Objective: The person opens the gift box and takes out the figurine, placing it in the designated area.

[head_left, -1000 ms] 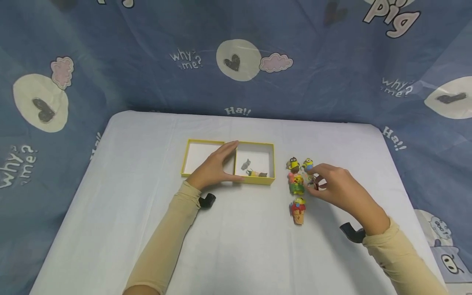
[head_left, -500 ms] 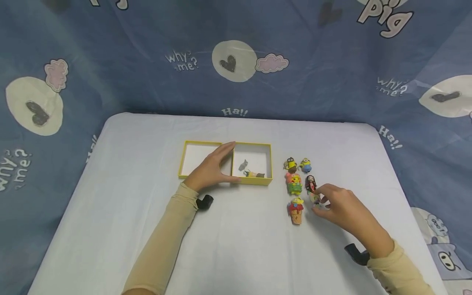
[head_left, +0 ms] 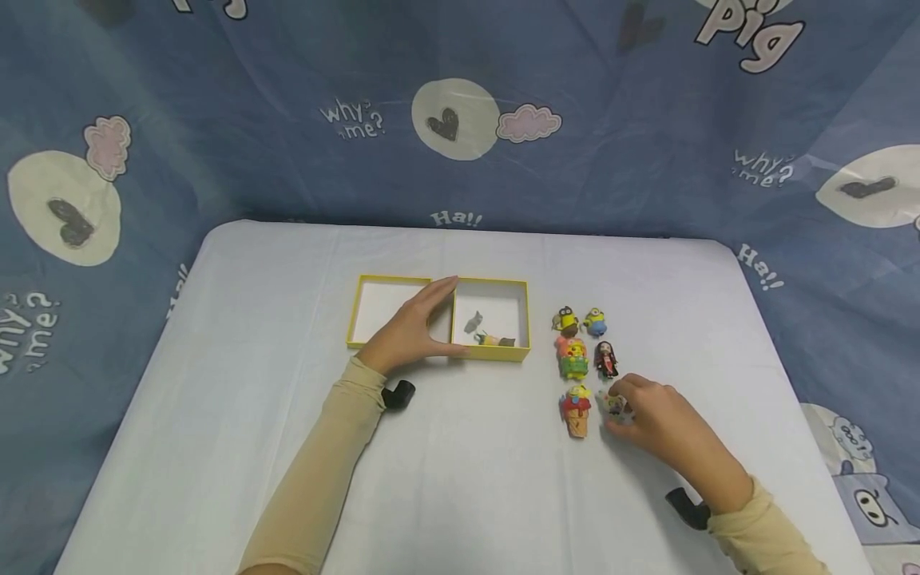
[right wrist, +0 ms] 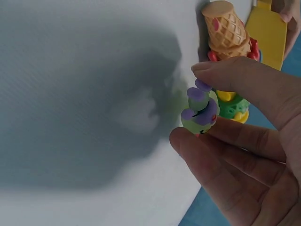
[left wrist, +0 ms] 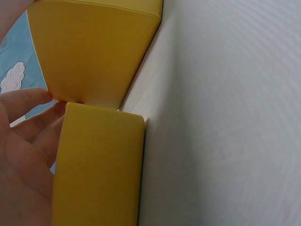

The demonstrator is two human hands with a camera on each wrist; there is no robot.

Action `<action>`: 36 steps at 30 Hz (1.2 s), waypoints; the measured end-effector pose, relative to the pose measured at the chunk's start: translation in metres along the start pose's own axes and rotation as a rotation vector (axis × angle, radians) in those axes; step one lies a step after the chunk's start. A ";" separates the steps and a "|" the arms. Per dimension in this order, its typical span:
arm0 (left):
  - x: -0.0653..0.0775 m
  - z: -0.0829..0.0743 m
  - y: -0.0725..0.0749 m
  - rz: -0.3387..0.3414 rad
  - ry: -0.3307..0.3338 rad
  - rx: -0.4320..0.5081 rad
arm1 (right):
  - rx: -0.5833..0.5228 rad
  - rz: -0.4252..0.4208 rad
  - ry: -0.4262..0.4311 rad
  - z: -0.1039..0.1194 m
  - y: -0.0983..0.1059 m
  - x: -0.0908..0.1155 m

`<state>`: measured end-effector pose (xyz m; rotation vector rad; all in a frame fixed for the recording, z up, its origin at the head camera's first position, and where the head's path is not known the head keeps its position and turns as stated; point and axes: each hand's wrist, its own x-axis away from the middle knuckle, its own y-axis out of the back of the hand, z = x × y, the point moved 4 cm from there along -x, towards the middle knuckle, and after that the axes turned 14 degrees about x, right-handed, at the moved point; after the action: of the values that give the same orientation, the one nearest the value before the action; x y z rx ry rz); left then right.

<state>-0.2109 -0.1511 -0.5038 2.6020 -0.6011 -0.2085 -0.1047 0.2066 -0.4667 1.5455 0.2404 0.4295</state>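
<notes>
My left hand [head_left: 406,335] spans the yellow-edged white box [head_left: 527,319], thumb on its front wall and fingers at its back. In the left wrist view those fingers [left wrist: 35,96] touch the yellow walls where two box parts meet. Inside the right part lie a small grey piece [head_left: 473,322] and a small figurine [head_left: 496,340]. My right hand [head_left: 664,419] pinches a small green-and-purple figurine [right wrist: 201,110] between thumb and finger, low over the white cloth. Beside it are an ice-cream-cone figurine [head_left: 577,411] and a black-haired doll [head_left: 606,360].
Two yellow minion figurines [head_left: 595,321] stand behind the doll, with a pink-and-green figurine [head_left: 573,357] in front of the left one. A white cloth [head_left: 460,471] covers the table. A blue printed curtain [head_left: 287,144] hangs behind.
My right hand has moved toward me with the small figurine, from beside the minions to beside the cone. The black-haired doll has come into full view. My left hand stays at the box.
</notes>
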 end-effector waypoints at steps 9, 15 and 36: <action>-0.001 0.000 0.000 0.004 0.009 -0.003 | 0.003 0.039 -0.036 0.002 -0.005 0.001; 0.000 -0.001 0.000 0.003 0.007 0.002 | 0.003 0.027 -0.060 0.004 -0.007 0.002; 0.000 -0.001 0.000 -0.005 0.004 0.011 | 0.018 -0.036 -0.048 0.003 -0.008 0.008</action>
<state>-0.2105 -0.1507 -0.5033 2.6139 -0.5959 -0.2018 -0.0953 0.2075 -0.4736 1.5649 0.2343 0.3624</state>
